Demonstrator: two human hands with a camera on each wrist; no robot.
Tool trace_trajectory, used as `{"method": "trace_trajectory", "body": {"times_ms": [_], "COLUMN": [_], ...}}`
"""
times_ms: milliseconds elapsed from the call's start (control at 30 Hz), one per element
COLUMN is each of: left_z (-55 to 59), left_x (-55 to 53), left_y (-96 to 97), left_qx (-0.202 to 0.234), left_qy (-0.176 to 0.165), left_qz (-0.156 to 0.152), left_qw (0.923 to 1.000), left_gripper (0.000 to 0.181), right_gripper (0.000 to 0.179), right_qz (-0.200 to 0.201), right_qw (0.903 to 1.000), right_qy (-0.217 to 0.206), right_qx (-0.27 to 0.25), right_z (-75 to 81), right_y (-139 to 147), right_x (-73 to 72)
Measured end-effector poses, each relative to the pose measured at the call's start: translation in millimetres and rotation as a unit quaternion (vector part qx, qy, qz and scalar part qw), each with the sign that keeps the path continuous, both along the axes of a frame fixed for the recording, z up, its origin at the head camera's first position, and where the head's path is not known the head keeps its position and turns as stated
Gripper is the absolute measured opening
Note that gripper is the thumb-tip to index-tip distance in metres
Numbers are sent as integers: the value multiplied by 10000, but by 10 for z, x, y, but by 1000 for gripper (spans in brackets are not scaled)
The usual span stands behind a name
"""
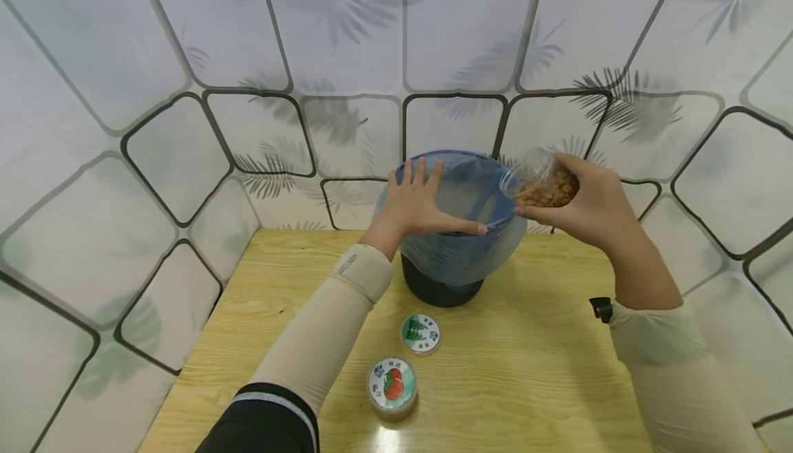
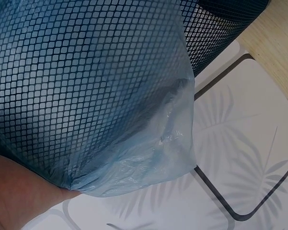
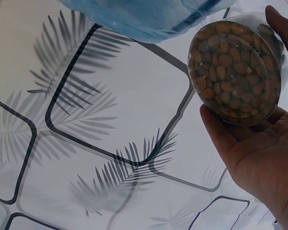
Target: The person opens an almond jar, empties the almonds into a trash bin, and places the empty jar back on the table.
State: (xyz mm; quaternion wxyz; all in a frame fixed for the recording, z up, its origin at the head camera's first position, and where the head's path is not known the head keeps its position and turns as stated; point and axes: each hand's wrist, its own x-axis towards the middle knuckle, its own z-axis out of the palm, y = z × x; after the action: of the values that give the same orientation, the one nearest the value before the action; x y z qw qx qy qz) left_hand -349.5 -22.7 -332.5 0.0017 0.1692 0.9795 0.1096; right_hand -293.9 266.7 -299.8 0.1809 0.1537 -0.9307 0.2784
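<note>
My right hand (image 1: 591,198) grips a clear plastic jar (image 1: 534,162) tilted on its side, its mouth toward the bin. Brown nut-like pieces (image 3: 235,72) fill much of the jar. A dark mesh bin (image 1: 441,286) stands at the back of the table, lined with a thin blue plastic bag (image 1: 464,253) folded over its rim. Across the bin's opening, my left hand (image 1: 415,205) spreads its fingers at the left rim, with the thumb stretched along the near rim. The left wrist view shows the bag (image 2: 148,163) draped over the mesh beside that hand.
In front of the bin lies a round lid (image 1: 420,334) with a green picture. Nearer stands a closed round container (image 1: 392,387) with a red fruit picture on top. Behind the wooden table (image 1: 533,370) hangs a patterned white backdrop (image 1: 347,40).
</note>
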Motion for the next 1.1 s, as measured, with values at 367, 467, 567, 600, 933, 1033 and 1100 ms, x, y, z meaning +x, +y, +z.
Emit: {"method": "trace_trajectory", "body": {"times_ms": [367,467,567,600,933,1033,1100], "left_z": [2,-1,1,4,11,1,-7], "left_x": [4,6,6,5,0,-2,-4], "left_y": [0,-3,-9,-12,-2,-10,-14], "left_qx": [63,58,34,38,61,81,92], "left_qy": [-57,-61,-70,-78,-140,-141,-147], "left_qz": [-12,1,-15,-26,-54,-41,-29], "left_qw": [10000,10000,10000,10000,9999,9999,9998], "left_gripper": [143,144,144,144,143,143,143], "right_gripper": [110,110,109,109,104,106,106], "right_qz": [-11,-11,-20,-22,60,-2,-44], "right_qw": [9985,9981,9976,9975,9971,9955,9941], "right_qy": [28,-99,-218,-246,-132,-34,48], "right_qx": [540,601,651,656,753,943,1085], "right_z": [62,72,82,88,92,88,86], "right_y": [-35,-49,-67,-74,-104,-117,-125], "right_x": [-82,-102,-117,-120,-146,-169,-177]}}
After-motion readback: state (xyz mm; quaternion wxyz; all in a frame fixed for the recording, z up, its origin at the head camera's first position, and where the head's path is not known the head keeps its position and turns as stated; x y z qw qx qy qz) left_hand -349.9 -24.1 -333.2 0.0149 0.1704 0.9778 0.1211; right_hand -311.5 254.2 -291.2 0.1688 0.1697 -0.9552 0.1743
